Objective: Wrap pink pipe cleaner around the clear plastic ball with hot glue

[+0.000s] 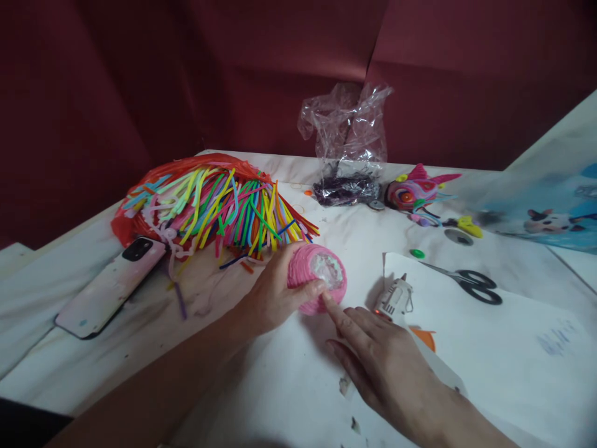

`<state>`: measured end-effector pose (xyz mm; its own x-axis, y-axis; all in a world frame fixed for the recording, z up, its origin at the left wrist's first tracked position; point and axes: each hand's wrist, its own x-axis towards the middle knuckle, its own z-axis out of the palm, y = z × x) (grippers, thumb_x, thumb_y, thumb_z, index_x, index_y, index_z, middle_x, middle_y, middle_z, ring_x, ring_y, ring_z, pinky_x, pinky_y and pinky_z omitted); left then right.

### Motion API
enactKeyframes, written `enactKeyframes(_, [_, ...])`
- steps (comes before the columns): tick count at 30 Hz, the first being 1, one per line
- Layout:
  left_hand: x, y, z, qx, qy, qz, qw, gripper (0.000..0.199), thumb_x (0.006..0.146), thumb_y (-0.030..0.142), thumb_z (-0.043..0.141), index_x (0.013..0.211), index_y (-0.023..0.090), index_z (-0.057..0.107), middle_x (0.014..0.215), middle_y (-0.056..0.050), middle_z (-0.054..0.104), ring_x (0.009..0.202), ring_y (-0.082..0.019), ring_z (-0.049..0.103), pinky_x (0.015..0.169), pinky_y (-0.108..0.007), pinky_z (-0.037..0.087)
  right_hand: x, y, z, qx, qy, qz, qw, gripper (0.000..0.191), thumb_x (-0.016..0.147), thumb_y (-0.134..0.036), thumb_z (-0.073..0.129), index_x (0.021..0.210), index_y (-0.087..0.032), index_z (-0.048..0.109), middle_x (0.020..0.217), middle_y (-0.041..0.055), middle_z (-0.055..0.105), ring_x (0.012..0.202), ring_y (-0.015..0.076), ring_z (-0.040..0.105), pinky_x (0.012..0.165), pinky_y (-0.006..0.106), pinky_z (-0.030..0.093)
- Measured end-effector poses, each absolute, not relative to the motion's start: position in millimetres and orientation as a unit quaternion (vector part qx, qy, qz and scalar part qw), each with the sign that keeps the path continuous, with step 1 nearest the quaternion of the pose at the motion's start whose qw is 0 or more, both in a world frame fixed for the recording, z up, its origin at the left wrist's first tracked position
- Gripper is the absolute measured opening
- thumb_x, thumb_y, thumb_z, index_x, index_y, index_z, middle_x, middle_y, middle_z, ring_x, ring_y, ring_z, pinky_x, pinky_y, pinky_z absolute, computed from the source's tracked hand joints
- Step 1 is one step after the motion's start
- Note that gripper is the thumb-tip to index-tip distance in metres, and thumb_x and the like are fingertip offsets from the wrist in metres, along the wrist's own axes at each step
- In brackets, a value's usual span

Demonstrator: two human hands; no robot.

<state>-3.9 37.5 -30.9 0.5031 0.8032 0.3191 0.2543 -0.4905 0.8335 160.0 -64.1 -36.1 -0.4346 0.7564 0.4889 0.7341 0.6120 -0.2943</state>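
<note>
"Is there just one pink coil point(319, 264)?"
"Just one, over the bench point(69, 261), near pipe cleaners point(233, 211) I can't count. The left hand point(280, 289) has its grip clamped on it."
"And the right hand point(382, 348)?"
"One fingertip touches the coil; that grip's thumb and index finger stand apart."
"What else?"
"One phone point(112, 286), one glue gun point(395, 298), one pair of scissors point(471, 285), one clear bag point(352, 143)."

Writing point(556, 338) on paper point(504, 367) illeg.; no readable txt
</note>
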Motion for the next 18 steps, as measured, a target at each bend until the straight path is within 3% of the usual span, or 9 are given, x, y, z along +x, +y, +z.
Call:
enactKeyframes(9, [-5, 40, -28, 0.781, 0.329, 0.352, 0.399, 0.044, 0.079, 0.029, 0.058, 0.119, 0.016, 0.043, 0.119, -0.01, 0.054, 0.111, -0.023, 0.051, 0.096, -0.035, 0.04, 169, -68, -33, -0.403, -0.816, 0.036, 0.413, 0.039, 0.098, -0.008, 0.034, 0.136, -0.015, 0.037, 0.079, 0.0049, 0.045, 0.069, 0.0148, 0.046, 0.056, 0.023, 0.037])
enactKeyframes(13, [-4, 40, -28, 0.775, 0.336, 0.353, 0.402, 0.044, 0.079, 0.028, 0.057, 0.12, 0.016, 0.042, 0.12, -0.01, 0.053, 0.111, -0.024, 0.051, 0.096, -0.037, 0.039, 166, -66, -38, -0.412, -0.828, 0.045, 0.377, 0.037, 0.102, -0.014, 0.032, 0.139, -0.013, 0.032, 0.074, 0.0028, 0.044, 0.062, 0.0139, 0.043, 0.053, 0.023, 0.034])
enactKeyframes(18, [-4, 36, -26, 0.78, 0.339, 0.345, 0.397, 0.043, 0.08, 0.024, 0.055, 0.12, 0.018, 0.043, 0.119, -0.009, 0.053, 0.111, -0.024, 0.05, 0.097, -0.039, 0.039, 163, -63, -46, -0.44, -0.844, 0.015, 0.305, 0.039, 0.105, -0.024, 0.023, 0.143, -0.014, 0.023, 0.078, 0.0041, 0.05, 0.063, 0.0187, 0.047, 0.053, 0.028, 0.04])
